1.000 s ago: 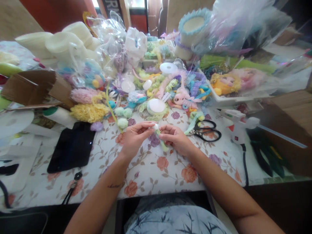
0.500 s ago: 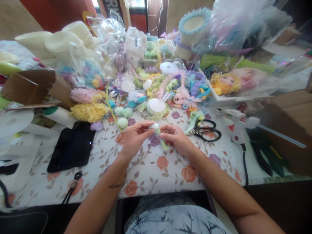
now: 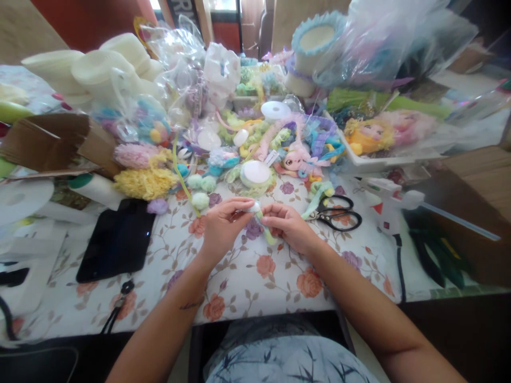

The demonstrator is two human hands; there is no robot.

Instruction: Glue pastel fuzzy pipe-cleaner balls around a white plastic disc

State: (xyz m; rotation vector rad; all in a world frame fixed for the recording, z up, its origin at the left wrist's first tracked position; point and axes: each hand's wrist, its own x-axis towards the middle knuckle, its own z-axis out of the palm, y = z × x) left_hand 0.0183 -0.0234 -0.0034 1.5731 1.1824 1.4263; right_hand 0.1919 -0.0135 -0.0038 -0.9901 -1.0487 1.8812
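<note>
My left hand (image 3: 221, 226) and my right hand (image 3: 288, 225) meet above the flowered tablecloth (image 3: 255, 276). Both pinch the same small craft piece: a white fluffy ball (image 3: 254, 207) on top of a light green fuzzy stem (image 3: 266, 232). The left fingers close around the white ball end. The right fingers grip the stem just beside it, and the stem's lower end hangs down between the hands.
Black scissors (image 3: 337, 214) lie right of my hands. A white glue gun (image 3: 389, 213) is further right. A dark tablet (image 3: 117, 240) lies at the left. Piles of pompoms (image 3: 199, 192), yarn, dolls (image 3: 369, 134) and plastic bags fill the far side of the table.
Both hands stay together on the piece; the fingers shift slightly around the white ball. Nothing else has moved.
</note>
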